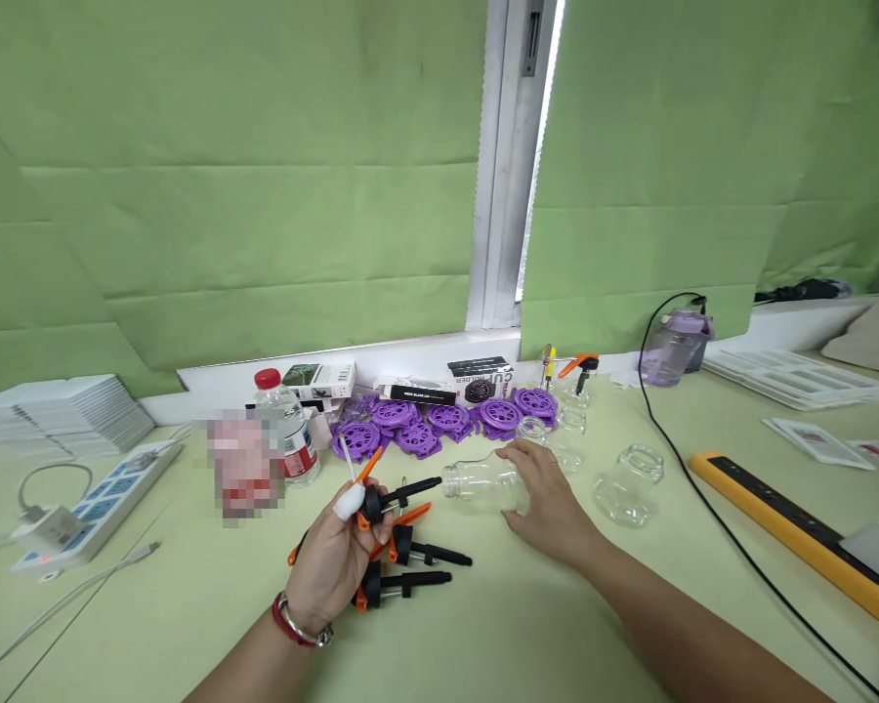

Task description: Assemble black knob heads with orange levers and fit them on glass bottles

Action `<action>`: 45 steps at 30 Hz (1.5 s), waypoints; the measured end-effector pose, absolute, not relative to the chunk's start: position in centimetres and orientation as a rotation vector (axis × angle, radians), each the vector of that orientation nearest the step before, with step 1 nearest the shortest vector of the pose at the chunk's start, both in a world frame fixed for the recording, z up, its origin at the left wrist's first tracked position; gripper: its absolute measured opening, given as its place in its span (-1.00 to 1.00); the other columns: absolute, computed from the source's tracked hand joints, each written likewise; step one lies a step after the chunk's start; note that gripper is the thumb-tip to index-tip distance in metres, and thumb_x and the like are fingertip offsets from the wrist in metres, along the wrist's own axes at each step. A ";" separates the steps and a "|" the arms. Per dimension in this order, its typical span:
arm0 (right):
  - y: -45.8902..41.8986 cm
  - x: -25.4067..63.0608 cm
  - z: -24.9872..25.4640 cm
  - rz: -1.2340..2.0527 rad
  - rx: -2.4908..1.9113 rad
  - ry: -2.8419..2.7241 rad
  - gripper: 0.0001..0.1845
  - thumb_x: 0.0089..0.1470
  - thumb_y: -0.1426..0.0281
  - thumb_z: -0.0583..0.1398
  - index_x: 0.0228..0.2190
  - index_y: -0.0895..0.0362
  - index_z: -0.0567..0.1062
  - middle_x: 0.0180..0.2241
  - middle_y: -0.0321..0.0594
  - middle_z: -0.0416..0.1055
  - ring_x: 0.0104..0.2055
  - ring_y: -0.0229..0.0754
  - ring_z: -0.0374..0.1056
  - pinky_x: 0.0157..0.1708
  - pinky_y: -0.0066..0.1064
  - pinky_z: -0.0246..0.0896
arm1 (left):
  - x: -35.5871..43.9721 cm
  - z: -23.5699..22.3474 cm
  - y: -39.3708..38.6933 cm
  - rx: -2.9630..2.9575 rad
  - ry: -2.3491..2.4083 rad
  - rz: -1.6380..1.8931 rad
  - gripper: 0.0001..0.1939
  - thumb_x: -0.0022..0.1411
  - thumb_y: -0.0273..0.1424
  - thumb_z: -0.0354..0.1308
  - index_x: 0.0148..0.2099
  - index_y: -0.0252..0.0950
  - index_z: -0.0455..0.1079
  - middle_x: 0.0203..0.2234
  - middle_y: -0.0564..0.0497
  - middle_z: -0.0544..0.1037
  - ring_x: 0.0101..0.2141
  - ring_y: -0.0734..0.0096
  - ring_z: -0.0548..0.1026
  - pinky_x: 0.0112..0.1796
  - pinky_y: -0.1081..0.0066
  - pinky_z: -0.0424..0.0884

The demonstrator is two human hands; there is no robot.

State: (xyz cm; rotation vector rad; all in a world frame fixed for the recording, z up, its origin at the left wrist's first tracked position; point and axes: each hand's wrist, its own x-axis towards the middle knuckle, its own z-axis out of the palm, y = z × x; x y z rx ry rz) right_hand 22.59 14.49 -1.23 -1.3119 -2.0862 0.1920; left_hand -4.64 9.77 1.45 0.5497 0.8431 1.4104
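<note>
My left hand [335, 561] is closed round a black and orange spray-pump head [390, 498], its nozzle pointing right and its thin tube sticking up. A white wrap covers one fingertip, and a red and silver bracelet sits on the wrist. My right hand [547, 500] rests on a clear plastic bottle [481, 482] lying on its side, neck toward the pump nozzle. Two more black and orange pump heads [410, 569] lie on the light green table just right of my left hand.
Purple plastic wheels [446, 420] lie piled behind, with small boxes [476, 381] along the window ledge. Clear jars [630, 483] stand to the right, near a black cable [703, 498] and a yellow power strip [791, 532]. A water bottle [289, 430] and a white power strip [109, 493] are at the left.
</note>
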 end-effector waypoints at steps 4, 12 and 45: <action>14.0 22.1 -0.9 0.161 -1.304 -2.127 -0.29 -0.22 0.57 0.14 0.03 -0.02 0.23 0.08 -0.10 0.07 0.18 0.09 -0.06 0.08 -0.03 0.05 | -4.5 1.3 9.7 0.582 0.824 1.388 -0.81 0.10 -0.33 0.21 -0.25 -0.33 0.39 -0.31 -0.03 0.46 -0.43 0.42 0.48 -0.48 0.46 0.43; 11.6 20.8 0.4 0.521 -1.154 -2.131 -0.28 -0.18 0.44 0.21 0.06 -0.08 0.19 0.10 -0.13 0.01 0.16 0.01 0.04 0.10 -0.15 0.10 | -3.9 1.3 9.2 0.742 0.845 1.387 -0.81 0.16 -0.29 0.14 -0.30 -0.33 0.43 -0.34 -0.04 0.47 -0.31 0.38 0.43 -0.33 0.42 0.40; 10.8 20.8 0.0 0.618 -0.853 -2.166 -0.18 -0.26 0.48 0.27 0.08 -0.03 0.17 0.05 -0.09 0.03 0.13 -0.04 0.09 0.08 -0.21 0.09 | -2.6 1.6 8.0 0.677 0.760 1.202 -0.83 0.18 -0.29 0.14 -0.27 -0.30 0.39 -0.22 -0.09 0.53 -0.08 0.25 0.44 -0.05 0.28 0.35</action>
